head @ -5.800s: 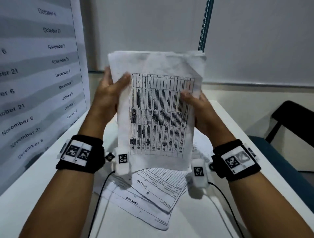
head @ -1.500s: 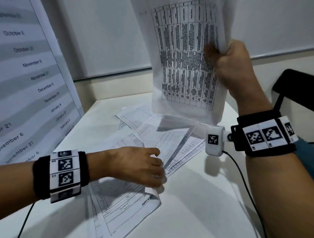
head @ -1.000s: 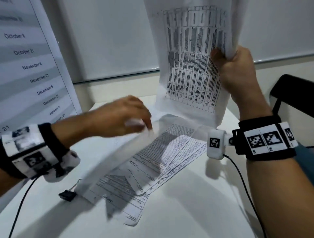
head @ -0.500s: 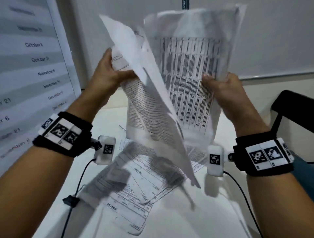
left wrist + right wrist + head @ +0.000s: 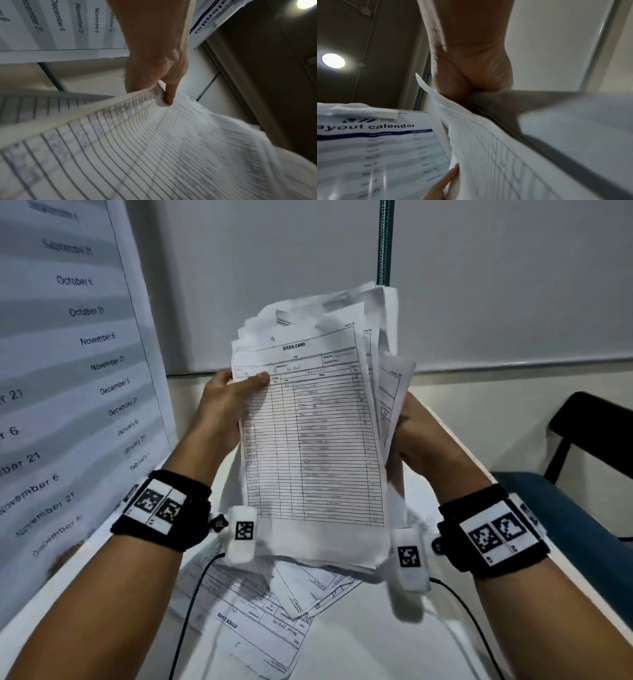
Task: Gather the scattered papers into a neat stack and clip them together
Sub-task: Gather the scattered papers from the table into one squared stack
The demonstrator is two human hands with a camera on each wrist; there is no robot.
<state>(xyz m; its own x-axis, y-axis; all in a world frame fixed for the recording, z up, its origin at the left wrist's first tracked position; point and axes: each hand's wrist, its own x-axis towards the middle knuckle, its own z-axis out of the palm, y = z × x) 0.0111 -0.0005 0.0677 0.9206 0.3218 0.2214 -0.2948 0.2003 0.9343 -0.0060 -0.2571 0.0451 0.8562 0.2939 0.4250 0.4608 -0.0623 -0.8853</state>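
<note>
A ragged bundle of printed sheets (image 5: 318, 440) stands upright above the white table (image 5: 394, 642), a lined "STOCK CARD" form facing me. My left hand (image 5: 226, 409) grips its left edge, thumb over the front sheet; the left wrist view shows the thumb (image 5: 169, 94) pressed on the lined paper (image 5: 154, 148). My right hand (image 5: 421, 436) holds the right edge from behind, its fingers hidden by the sheets; the right wrist view shows the palm (image 5: 471, 75) against the bundle (image 5: 496, 148). Several loose forms (image 5: 260, 611) still lie fanned on the table below. No clip is in view.
A large calendar poster (image 5: 68, 392) leans along the table's left side. A dark chair (image 5: 589, 440) with a blue seat stands to the right. Cables (image 5: 186, 611) run from both wrist cameras across the table. A wall and whiteboard edge lie behind.
My left hand picked sheets off the table, lifted them and laid them against the front of the bundle in my right hand. Both hands now hold the bundle, lowered nearer the table.
</note>
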